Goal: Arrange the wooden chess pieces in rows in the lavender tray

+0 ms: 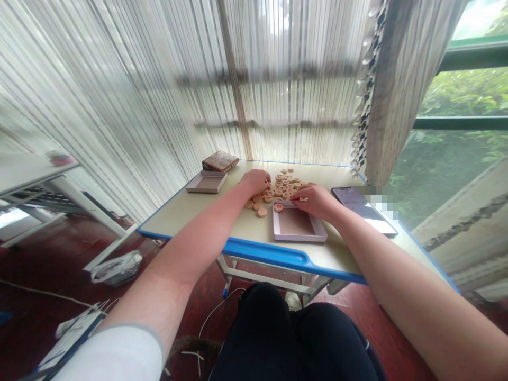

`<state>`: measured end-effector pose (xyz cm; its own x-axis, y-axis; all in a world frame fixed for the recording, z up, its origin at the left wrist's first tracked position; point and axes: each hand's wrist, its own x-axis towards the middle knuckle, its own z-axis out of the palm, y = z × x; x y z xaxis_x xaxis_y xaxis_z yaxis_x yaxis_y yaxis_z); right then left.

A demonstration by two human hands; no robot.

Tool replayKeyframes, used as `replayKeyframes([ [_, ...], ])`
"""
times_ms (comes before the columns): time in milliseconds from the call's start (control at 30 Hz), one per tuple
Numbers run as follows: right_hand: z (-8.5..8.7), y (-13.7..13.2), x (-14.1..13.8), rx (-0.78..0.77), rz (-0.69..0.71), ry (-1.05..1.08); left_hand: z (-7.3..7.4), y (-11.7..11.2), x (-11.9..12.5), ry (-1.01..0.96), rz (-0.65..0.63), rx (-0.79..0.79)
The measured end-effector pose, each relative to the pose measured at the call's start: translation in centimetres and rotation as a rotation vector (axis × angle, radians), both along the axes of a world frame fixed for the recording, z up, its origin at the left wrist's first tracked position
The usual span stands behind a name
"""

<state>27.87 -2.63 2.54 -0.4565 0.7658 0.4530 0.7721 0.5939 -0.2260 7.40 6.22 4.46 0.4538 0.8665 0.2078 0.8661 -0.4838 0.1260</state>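
Several round wooden chess pieces [283,185] lie scattered in a heap on the small desk [206,217]. My left hand [256,181] rests on the left side of the heap, fingers curled over pieces. My right hand [313,200] sits at the heap's right side, fingers pinched on a piece just above the far rim of a shallow open box [298,237]. One piece [278,207] lies in the box's far left corner.
A second shallow box half [206,182] and a brown patterned box [220,160] stand at the desk's far left. A phone [363,209] lies at the right. Curtains hang behind. Another table [35,174], a plastic bag [117,268] and cables sit on the floor at left.
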Motion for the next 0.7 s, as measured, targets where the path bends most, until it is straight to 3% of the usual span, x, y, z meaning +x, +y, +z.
replayKeyframes([
  [233, 0.2, -0.1, 0.2, 0.032, 0.007, -0.035, -0.3, 0.4, -0.2, -0.031, -0.022, 0.006],
  [467, 0.1, 0.2, 0.3, 0.011, -0.002, -0.042, -1.0, 0.7, 0.4, -0.262, -0.181, 0.032],
  [700, 0.5, -0.1, 0.7, 0.029, -0.12, -0.105, -0.3, -0.6, 1.3, -0.747, -0.3, -0.352],
])
